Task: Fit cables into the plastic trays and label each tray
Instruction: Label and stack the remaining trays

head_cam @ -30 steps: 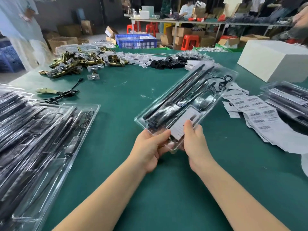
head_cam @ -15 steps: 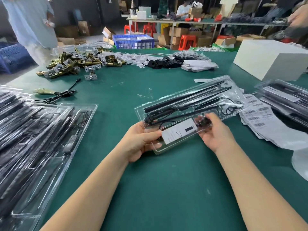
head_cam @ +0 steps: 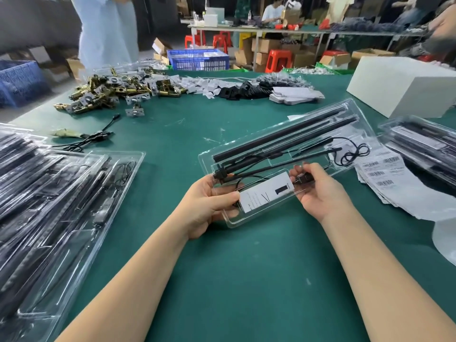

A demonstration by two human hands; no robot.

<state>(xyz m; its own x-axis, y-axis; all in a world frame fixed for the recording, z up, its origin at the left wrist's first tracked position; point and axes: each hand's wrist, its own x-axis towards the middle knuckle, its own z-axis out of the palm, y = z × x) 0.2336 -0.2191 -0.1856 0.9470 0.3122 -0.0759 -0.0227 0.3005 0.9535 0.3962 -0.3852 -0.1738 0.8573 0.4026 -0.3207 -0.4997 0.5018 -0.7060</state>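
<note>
Clear tray in both hands!
My left hand [head_cam: 209, 203] is gripping the glossy plastic tray [head_cam: 283, 154]'s near corner; my right hand [head_cam: 318, 191] is pinching its edge beside the white label [head_cam: 265, 192], black rods [head_cam: 278, 133] inside.

Both forearms bare, no sleeves or gloves

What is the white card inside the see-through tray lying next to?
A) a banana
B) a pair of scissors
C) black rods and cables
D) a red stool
C: the white card lies in the clear tray beside the black rods and thin black cables, while both hands hold the tray.
</note>
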